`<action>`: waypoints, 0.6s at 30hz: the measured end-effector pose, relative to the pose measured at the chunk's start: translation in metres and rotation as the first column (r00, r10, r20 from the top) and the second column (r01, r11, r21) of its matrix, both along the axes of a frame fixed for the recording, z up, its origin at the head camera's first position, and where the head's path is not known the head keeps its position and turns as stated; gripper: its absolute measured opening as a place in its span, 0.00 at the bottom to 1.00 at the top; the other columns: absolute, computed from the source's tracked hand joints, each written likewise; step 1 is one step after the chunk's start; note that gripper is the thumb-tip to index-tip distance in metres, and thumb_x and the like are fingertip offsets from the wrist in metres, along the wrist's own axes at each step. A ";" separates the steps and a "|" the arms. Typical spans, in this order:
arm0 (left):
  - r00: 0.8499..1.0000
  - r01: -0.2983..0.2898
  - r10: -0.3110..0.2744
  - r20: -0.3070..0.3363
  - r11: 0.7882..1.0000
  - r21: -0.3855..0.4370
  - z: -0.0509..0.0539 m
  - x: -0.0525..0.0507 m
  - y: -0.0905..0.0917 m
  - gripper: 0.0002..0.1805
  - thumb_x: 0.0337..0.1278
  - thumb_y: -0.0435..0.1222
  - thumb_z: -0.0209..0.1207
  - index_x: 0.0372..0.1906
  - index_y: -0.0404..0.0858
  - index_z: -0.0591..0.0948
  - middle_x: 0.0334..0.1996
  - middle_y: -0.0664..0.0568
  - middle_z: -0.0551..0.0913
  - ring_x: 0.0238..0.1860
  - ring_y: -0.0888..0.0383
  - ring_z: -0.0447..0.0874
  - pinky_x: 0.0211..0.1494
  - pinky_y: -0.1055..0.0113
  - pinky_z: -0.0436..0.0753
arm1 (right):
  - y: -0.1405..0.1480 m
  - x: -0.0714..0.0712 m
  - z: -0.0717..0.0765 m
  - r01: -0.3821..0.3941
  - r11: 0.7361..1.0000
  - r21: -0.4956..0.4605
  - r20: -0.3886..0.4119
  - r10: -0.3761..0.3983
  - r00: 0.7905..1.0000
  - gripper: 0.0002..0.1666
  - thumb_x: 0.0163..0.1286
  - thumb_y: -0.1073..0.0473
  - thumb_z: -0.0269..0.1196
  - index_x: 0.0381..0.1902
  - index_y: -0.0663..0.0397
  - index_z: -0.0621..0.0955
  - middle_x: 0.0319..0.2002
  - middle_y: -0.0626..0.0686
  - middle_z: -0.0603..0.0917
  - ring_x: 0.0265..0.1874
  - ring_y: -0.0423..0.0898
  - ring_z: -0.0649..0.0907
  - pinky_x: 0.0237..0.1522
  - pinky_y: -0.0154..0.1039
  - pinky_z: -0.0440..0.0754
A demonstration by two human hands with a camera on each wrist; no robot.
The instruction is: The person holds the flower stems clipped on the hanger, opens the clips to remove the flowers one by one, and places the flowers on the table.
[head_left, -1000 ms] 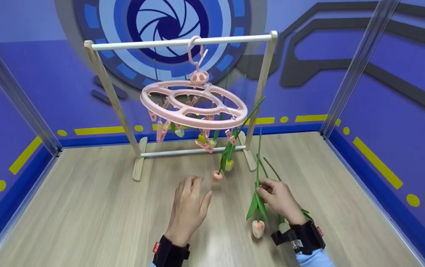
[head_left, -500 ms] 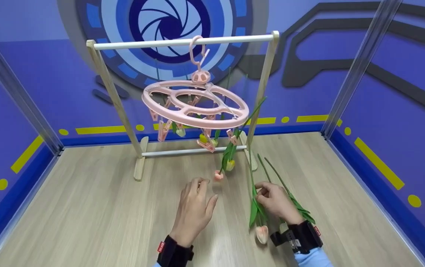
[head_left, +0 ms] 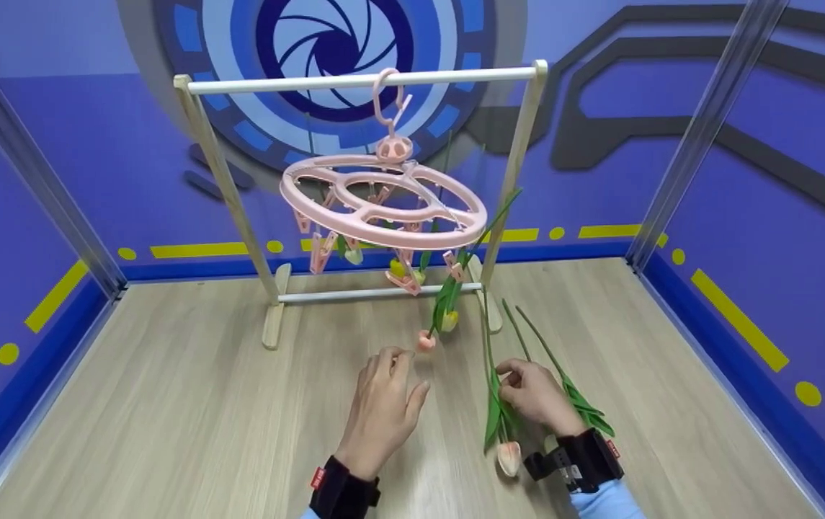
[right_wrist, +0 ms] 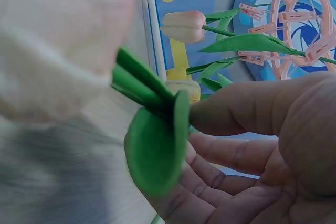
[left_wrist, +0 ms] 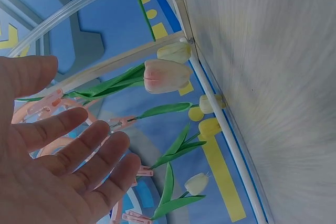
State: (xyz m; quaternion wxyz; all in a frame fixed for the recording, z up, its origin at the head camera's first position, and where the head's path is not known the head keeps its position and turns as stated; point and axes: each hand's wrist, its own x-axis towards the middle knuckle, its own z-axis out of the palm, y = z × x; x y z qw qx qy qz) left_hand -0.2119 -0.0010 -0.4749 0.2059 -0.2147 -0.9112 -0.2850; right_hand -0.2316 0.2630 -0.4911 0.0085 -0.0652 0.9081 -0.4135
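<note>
My right hand (head_left: 538, 393) pinches a pale pink tulip (head_left: 509, 458) by its leaves and stem, between thumb and fingers. The bloom points toward me and the stem runs away toward the rack. In the right wrist view that bloom is large and blurred, and the green leaf (right_wrist: 155, 150) lies at my fingertips. My left hand (head_left: 381, 411) hovers above the table in front of the hanger, holding nothing. Its fingers are spread loosely in the left wrist view. Close ahead of it hangs a pink tulip (head_left: 426, 341), bloom down, with a yellow tulip (head_left: 449, 320) beside it.
A round pink clip hanger (head_left: 390, 236) hangs from the white bar (head_left: 275, 86) of a wooden rack. Several clips dangle, some holding tulips, such as a white one (left_wrist: 197, 183). More tulip stems and leaves (head_left: 589, 412) lie on the table (head_left: 189, 404) beyond my right hand.
The tulip in my right hand has tilted: its stem end has swung left and lower, its bloom slightly right and nearer. My left hand has shifted a little to the right.
</note>
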 end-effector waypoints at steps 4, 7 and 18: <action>1.000 0.011 -0.011 0.014 1.000 -0.016 -0.002 0.001 0.003 0.21 0.68 0.41 0.66 0.59 0.32 0.80 0.55 0.41 0.79 0.56 0.44 0.79 0.58 0.48 0.78 | -0.001 0.000 -0.002 0.007 1.000 0.006 0.006 -0.007 1.000 0.18 0.64 0.72 0.61 0.53 0.67 0.83 0.33 0.51 0.83 0.30 0.44 0.79 0.31 0.39 0.76; 1.000 0.013 -0.013 0.013 0.999 -0.032 -0.004 0.002 0.005 0.21 0.67 0.41 0.67 0.59 0.34 0.80 0.55 0.42 0.79 0.56 0.45 0.79 0.56 0.49 0.78 | -0.001 -0.001 -0.004 0.015 1.000 -0.001 0.019 -0.015 1.000 0.18 0.63 0.72 0.61 0.52 0.67 0.83 0.34 0.52 0.84 0.32 0.45 0.80 0.33 0.40 0.77; 1.000 0.015 -0.015 0.009 0.999 -0.041 -0.004 0.001 0.006 0.22 0.66 0.40 0.68 0.60 0.36 0.80 0.54 0.43 0.79 0.55 0.46 0.79 0.56 0.48 0.78 | -0.004 -0.003 -0.009 0.017 1.000 0.006 0.013 -0.018 1.000 0.14 0.64 0.71 0.64 0.48 0.67 0.84 0.33 0.53 0.83 0.32 0.45 0.80 0.34 0.41 0.78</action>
